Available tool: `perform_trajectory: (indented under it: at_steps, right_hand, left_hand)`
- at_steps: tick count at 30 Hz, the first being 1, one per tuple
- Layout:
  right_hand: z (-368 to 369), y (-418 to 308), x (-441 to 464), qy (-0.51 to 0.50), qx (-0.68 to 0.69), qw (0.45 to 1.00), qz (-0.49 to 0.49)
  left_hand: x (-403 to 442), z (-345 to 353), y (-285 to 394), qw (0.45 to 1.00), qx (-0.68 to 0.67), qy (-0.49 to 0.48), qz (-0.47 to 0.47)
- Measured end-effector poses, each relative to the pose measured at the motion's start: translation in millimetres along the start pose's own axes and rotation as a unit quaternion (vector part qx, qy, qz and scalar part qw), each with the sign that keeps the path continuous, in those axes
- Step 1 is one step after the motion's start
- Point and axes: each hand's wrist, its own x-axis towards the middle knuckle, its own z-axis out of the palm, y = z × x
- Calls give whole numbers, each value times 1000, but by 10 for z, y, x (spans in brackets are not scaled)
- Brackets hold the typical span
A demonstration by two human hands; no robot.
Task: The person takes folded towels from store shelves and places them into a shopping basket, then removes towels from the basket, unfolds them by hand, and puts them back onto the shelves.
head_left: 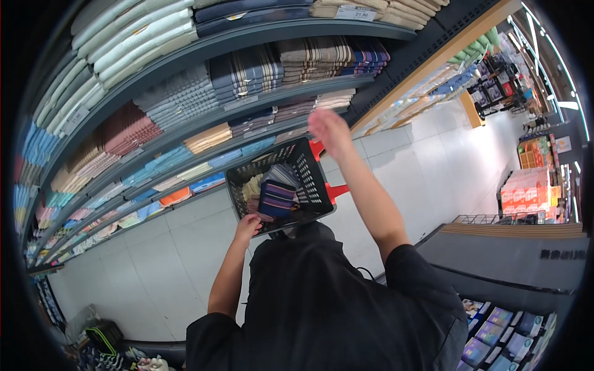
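A black shopping basket (314,204) with red handle parts (336,191) is in front of my body, in the middle of the head view. Inside lie several folded towels: a navy striped towel (278,198) on top, a grey-blue one (283,175) behind it, a pale yellow one (252,186) and a pink towel (260,213) at the left. My left hand (249,226) is at the basket's near-left rim, its fingers closed on the pink towel's edge. Over the basket's far-right corner, my right hand (331,133) is raised, empty and slightly blurred, fingers stretched out.
Curved-looking shelves (247,96) packed with folded towels run along the left and front. A wooden-edged shelf end (427,65) stands at the right front. Tiled floor (154,260) surrounds the basket. Stacked red-and-white packages (526,191) and a grey counter (495,247) are at the right.
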Motion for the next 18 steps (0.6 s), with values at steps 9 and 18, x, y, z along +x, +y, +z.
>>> perform_trajectory:
  at_steps: [9, 18]
  right_hand:
    - [727, -883, 860, 61, 101, 992, -50]
    - [819, -765, 1160, 127, 157, 979, 9]
  left_hand:
    - [-48, 86, 83, 998, -44, 9, 42]
    - [-298, 277, 162, 985, -155, -15, 74]
